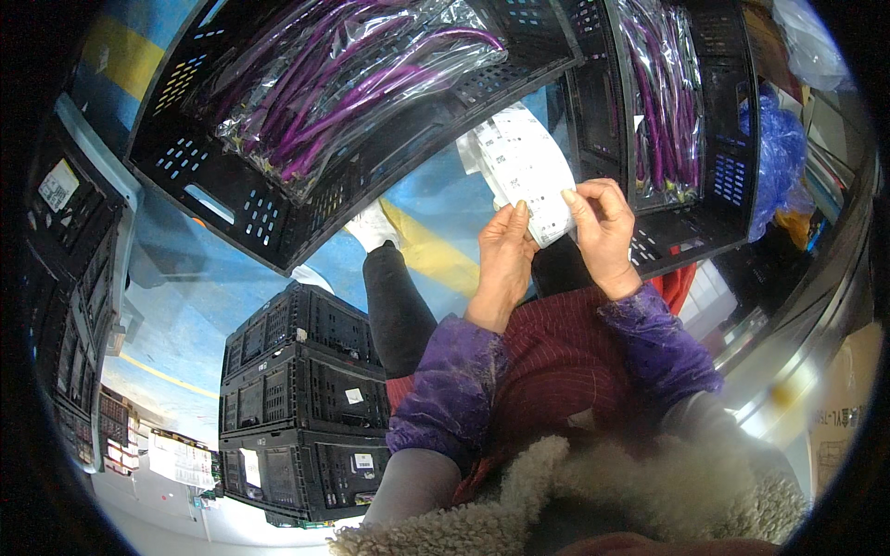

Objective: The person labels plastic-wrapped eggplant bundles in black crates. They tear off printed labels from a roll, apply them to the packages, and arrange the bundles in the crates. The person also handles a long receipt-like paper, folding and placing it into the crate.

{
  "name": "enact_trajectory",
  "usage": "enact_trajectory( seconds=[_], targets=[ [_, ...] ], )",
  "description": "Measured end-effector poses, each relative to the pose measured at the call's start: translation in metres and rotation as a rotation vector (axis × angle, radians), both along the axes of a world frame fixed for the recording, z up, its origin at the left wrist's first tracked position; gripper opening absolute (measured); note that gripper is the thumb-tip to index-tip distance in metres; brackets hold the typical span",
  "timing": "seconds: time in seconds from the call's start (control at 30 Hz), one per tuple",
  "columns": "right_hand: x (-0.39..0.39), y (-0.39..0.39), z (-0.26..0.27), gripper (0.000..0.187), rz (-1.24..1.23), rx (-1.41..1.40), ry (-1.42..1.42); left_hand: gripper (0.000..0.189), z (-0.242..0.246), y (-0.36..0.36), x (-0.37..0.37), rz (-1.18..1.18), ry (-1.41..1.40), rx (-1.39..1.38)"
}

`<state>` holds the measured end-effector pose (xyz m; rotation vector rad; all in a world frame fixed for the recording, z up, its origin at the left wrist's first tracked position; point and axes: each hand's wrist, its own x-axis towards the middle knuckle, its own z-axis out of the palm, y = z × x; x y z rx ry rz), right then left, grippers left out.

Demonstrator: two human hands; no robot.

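A strip of white printed labels (pixel 532 163) arches in front of my body, bearing small print and codes. My left hand (pixel 506 260) pinches its near left edge, thumb on top. On the opposite edge, the thumb and fingers of my right hand (pixel 603 222) grip the same strip. Beyond it, a black plastic crate (pixel 278 240) holds long purple eggplants (pixel 313 132) in clear plastic bags. Another black crate (pixel 730 229), to the right, holds more bagged eggplants (pixel 660 132). The far end of the strip hangs between the two crates.
Black folding crates (pixel 306 389) are stacked on the blue floor at lower left. More crates (pixel 76 278) stand at the far left. A blue plastic bag (pixel 775 160) lies beside the right crate. At the right edge is a cardboard box (pixel 838 410). A yellow stripe (pixel 434 254) crosses the floor.
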<state>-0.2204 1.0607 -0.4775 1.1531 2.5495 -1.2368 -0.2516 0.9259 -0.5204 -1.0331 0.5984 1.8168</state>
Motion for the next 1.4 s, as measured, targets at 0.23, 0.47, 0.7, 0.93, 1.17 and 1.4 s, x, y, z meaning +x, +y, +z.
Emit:
enact_trajectory(
  seconds=[0.23,0.47,0.7,0.93,1.17,1.4],
  targets=[
    [0.001,0.013,-0.003,0.011,-0.567,-0.398,0.168,0.024,-0.004,-0.001,-0.003,-0.03,0.019,-0.09],
    [-0.013,0.022,0.015,0.015,-0.485,-0.63,-0.073,0.04,0.006,0.019,-0.004,-0.433,0.465,-0.565],
    [0.005,0.011,0.023,0.013,0.112,-0.626,-0.205,0.036,0.006,-0.002,-0.022,-0.033,0.093,-0.006],
    [-0.038,0.009,0.05,0.025,0.319,-0.174,-0.305,0.017,0.012,-0.01,-0.022,-0.048,0.192,-0.095],
    [-0.125,-0.017,0.132,0.022,0.335,-1.471,0.529,0.01,0.016,-0.016,-0.026,-0.136,0.281,-0.191],
    [-0.105,0.006,0.117,0.023,-0.057,-0.759,0.236,0.018,0.017,-0.02,-0.021,-0.231,0.443,-0.111]
  ],
)
